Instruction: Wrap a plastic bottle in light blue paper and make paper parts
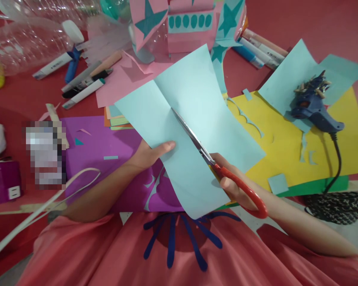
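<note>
Head view: left hand (pixel 156 151) pinches pale-blue paper (pixel 209 107), right hand (pixel 236 192) grips red-handled scissors (pixel 206 155); lettering on white marker (pixel 53 66) illegible.

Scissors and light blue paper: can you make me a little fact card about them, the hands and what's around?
Left hand: thumb on top of the light blue paper, fingers hidden beneath
Right hand: holds the red-handled scissors
Cut: seems partway; blade tips are mid-sheet
Left side: markers, purple sheet
Right side: glue gun, yellow sheet
</note>
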{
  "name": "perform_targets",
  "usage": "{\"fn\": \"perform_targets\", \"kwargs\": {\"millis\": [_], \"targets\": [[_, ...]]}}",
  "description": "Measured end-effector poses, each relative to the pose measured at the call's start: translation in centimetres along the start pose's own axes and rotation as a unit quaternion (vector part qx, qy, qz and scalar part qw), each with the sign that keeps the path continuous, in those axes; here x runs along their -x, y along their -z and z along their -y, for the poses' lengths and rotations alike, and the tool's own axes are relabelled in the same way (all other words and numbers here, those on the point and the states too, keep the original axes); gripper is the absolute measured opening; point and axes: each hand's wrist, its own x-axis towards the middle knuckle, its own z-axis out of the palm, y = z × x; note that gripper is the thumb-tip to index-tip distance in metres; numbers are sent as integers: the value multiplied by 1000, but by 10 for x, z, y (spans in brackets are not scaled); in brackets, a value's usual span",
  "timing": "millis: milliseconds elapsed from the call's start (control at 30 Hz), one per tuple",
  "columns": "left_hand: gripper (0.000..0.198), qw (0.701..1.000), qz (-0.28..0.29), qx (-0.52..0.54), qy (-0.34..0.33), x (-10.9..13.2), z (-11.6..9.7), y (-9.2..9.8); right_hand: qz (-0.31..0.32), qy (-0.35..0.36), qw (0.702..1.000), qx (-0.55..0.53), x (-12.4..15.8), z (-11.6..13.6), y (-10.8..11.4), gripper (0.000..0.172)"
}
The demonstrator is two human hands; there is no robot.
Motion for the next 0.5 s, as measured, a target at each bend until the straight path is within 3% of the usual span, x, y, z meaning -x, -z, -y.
{"fn": "perform_targets", "kwargs": {"millis": [133,333,500], "targets": [[78,1000,-3,19,17,0,1,0,-8,-23,999,-23,-3,-4,-1,80],[78,999,-16,28,26,0,-1,0,-7,-12,1000,-20,-5,-4,2,81],[71,994,9,103,-35,-8,-3,1,10,1,1000,4,1,-2,14,75]]}}
